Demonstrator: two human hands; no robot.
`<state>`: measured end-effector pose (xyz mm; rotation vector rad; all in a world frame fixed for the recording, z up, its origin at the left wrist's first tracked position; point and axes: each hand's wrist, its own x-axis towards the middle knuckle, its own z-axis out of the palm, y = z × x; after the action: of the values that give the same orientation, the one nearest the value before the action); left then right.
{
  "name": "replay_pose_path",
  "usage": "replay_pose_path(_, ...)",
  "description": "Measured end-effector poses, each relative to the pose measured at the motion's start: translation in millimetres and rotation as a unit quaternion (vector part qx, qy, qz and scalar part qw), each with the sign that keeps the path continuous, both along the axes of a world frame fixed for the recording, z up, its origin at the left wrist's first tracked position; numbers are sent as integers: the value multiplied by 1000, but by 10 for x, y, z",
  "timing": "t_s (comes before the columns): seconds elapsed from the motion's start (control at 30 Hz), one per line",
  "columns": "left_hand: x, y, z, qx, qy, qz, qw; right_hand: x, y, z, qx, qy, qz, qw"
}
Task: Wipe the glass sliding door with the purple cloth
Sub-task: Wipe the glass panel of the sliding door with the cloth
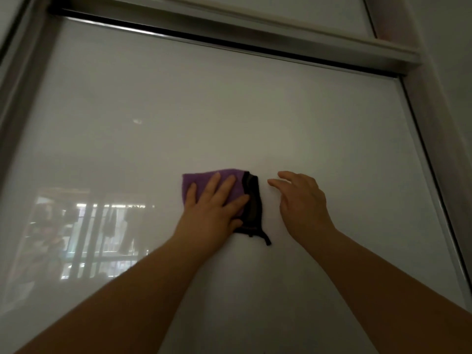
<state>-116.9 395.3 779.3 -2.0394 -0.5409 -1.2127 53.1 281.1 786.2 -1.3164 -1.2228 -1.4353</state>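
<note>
The frosted glass sliding door fills most of the view, framed in silver metal. A purple cloth with a black edge is pressed flat against the glass near the middle. My left hand lies on the cloth with fingers spread, pinning it to the pane. My right hand hovers just to the right of the cloth, fingers apart and slightly curled, holding nothing.
A metal top rail runs across above the pane. The right frame post slants down the right side and the left frame down the left. A reflection of window bars shows at lower left.
</note>
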Motion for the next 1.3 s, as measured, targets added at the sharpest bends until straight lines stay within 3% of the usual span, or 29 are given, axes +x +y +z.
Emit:
replay_pose_path(0.13, -417, 157, 126, -21, -15, -19, 999, -282, 223, 12, 10, -45, 18, 999)
replay_pose_path(0.2, -569, 83, 179, -84, -42, -114, 989, -482, 331, 23, -10, -83, 41, 996)
replay_pose_path(0.27, -695, -11, 237, -183, -66, -213, 958, -743, 453, 12, -47, -88, 72, 992)
replay_pose_path(0.43, -869, 7, 272, -255, -60, -256, 930, -1161, 648, -4, -89, -32, 27, 995)
replay_pose_path(0.57, -998, -11, 244, -348, -65, -331, 874, -1348, 734, 22, -119, 62, 41, 990)
replay_pose_path(0.73, -1173, -2, 253, -377, -124, -401, 825, -1515, 974, -12, -113, 71, -47, 990)
replay_pose_path(0.97, -1326, 99, 257, -238, -150, -354, 892, -1605, 1151, -68, -116, 66, -76, 988)
replay_pose_path(1.13, -1400, 64, 297, -181, -155, -333, 912, -1775, 1252, -380, -136, -65, -26, 988)
replay_pose_path(1.3, -1355, 58, 228, -181, -130, -271, 937, -1377, 1047, -483, -165, -124, -69, 976)
